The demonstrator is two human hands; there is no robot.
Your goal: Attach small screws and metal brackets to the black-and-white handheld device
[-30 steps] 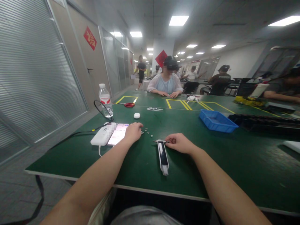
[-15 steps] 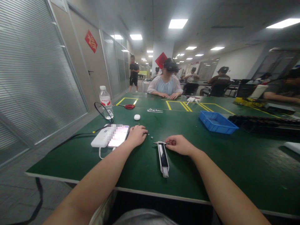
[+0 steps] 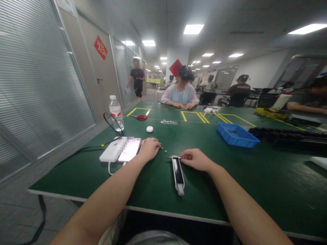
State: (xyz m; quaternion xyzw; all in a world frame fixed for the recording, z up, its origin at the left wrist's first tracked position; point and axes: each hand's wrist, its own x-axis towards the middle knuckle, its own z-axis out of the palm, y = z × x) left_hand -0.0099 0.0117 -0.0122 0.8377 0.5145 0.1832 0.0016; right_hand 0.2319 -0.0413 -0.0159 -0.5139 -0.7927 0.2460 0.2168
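Note:
My left hand [image 3: 150,148] rests on the green table with its fingers curled together, fingertips beside a tiny ring [image 3: 161,148]. What they hold, if anything, is too small to make out. A second small ring [image 3: 166,151] lies just to the right. My right hand [image 3: 196,158] is closed in a pinch at the right end of a thin metal rod [image 3: 169,157]. This rod crosses the far end of a long white-framed object [image 3: 178,172] with a dark panel and a greyish near end. The pinched end is partly hidden by my fingers.
Left of my left hand lie a lit phone [image 3: 129,149] and a white cabled box [image 3: 110,152], near a water bottle [image 3: 116,114]. Beyond are a white rounded case [image 3: 149,129] and red-handled scissors [image 3: 141,117]. A blue tray [image 3: 237,136] stands right; a person [image 3: 180,93] sits opposite.
My left fingertips have come slightly closer to the tiny ring. My right hand keeps its pinch on the rod. In the background, a walking person has come nearer.

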